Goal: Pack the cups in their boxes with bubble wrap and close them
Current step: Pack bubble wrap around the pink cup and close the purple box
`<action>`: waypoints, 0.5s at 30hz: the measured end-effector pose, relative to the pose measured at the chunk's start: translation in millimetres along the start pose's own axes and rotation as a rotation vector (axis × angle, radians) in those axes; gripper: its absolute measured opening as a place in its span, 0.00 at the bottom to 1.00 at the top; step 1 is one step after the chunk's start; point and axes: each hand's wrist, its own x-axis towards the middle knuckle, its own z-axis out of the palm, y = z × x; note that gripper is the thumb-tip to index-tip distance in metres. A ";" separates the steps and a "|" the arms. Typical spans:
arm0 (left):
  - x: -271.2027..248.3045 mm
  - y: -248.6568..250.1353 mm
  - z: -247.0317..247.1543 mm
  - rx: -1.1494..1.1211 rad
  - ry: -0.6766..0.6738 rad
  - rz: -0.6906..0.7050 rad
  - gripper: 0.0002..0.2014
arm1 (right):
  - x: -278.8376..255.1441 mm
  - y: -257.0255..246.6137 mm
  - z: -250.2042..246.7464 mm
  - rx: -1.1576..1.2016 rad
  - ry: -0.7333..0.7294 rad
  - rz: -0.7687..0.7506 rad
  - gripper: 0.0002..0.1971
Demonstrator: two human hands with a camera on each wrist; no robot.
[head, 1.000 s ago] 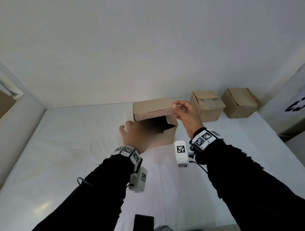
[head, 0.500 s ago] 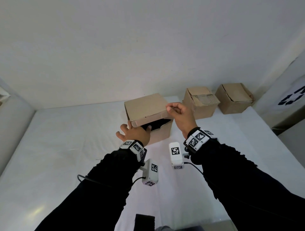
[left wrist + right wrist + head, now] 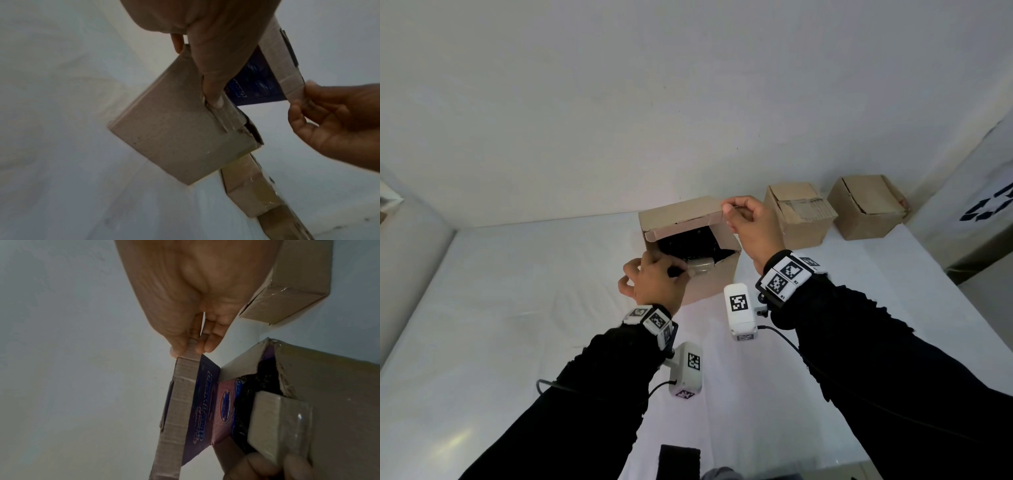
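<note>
The left hand [image 3: 654, 286] presses the box [image 3: 710, 284] front at its near corner; the right hand [image 3: 751, 226] pinches the lid [image 3: 681, 214]. Behind stand 2 boxes [image 3: 799, 214] (closed). Cardboard seems light and bends easily; hold edges.

Three plain brown cardboard boxes: the open box [image 3: 709, 284] shows a blue-and-pink printed lining [image 3: 207, 408]; two boxes [image 3: 799, 214] beside it match. White table [image 3: 517, 308]. Black sleeves [image 3: 893, 359] with black-and-white checkered wrist tags [image 3: 786, 275].
</note>
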 end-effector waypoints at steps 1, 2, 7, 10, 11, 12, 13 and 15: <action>-5.1 -3.0 0.6 -0.008 0.030 0.047 0.06 | 1.0 -0.8 0.0 -0.008 -0.002 -0.010 0.04; -9.4 -5.9 1.9 -0.012 0.055 0.091 0.07 | 1.5 -1.7 -0.2 -0.012 -0.006 -0.020 0.04; -22.1 -19.3 4.5 0.033 0.199 0.334 0.06 | -2.3 7.8 -1.3 -0.042 0.009 -0.041 0.05; -23.7 -25.9 5.2 0.068 0.205 0.462 0.07 | -6.5 19.7 -9.6 -0.138 0.011 -0.071 0.04; -24.0 -27.5 4.8 0.071 0.205 0.497 0.08 | -9.0 23.9 -13.1 -0.165 0.006 -0.080 0.04; -24.0 -29.2 4.6 0.077 0.207 0.531 0.08 | -11.6 28.4 -16.6 -0.195 -0.001 -0.101 0.03; -24.1 -30.8 4.4 0.089 0.211 0.563 0.09 | -14.1 33.4 -19.8 -0.231 -0.012 -0.129 0.03; -24.7 -33.7 4.0 0.122 0.228 0.612 0.11 | -17.5 43.8 -25.2 -0.301 -0.045 -0.179 0.03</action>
